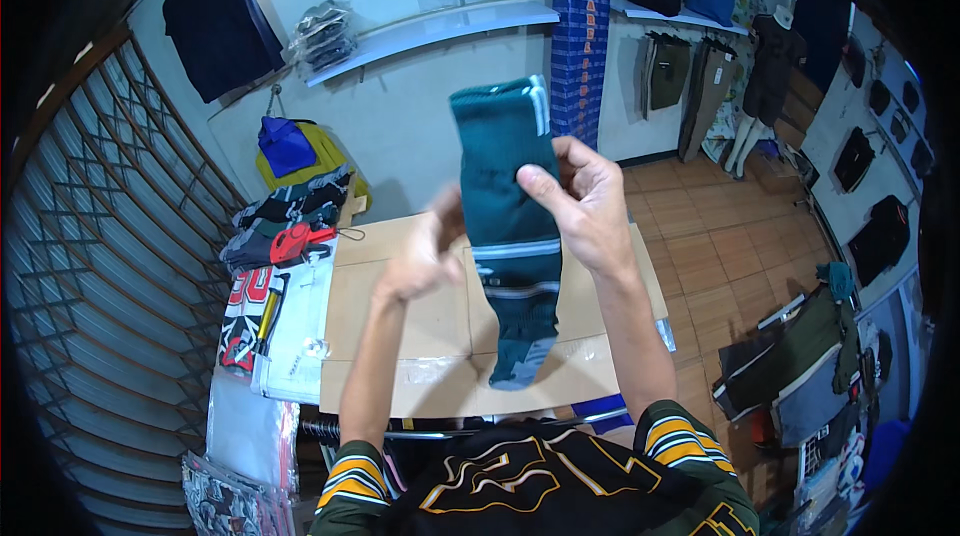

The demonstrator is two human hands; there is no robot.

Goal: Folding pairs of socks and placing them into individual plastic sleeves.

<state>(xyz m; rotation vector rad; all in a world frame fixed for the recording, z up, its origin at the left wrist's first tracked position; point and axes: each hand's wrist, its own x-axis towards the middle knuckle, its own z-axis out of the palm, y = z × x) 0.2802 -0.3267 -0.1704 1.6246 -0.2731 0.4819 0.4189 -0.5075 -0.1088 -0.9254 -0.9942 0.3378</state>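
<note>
A long dark green sports sock [510,213] with white stripes and a grey toe hangs upright in front of me, its cuff at the top. My right hand [589,206] grips its right side, thumb on the front and fingers behind. On the other side, my left hand [427,251] is blurred, its fingers apart near the sock's left edge; part of them is hidden behind the sock, and whether they touch it is unclear. Below both hands lies a flat sheet of brown cardboard [397,326].
Left of the cardboard are a pile of folded socks [289,206], a red tag gun [300,242], a yellow and black tool [270,315] and plastic-wrapped garments [292,356]. A metal rail [450,433] runs along the near edge. Clothes [795,363] hang at the right.
</note>
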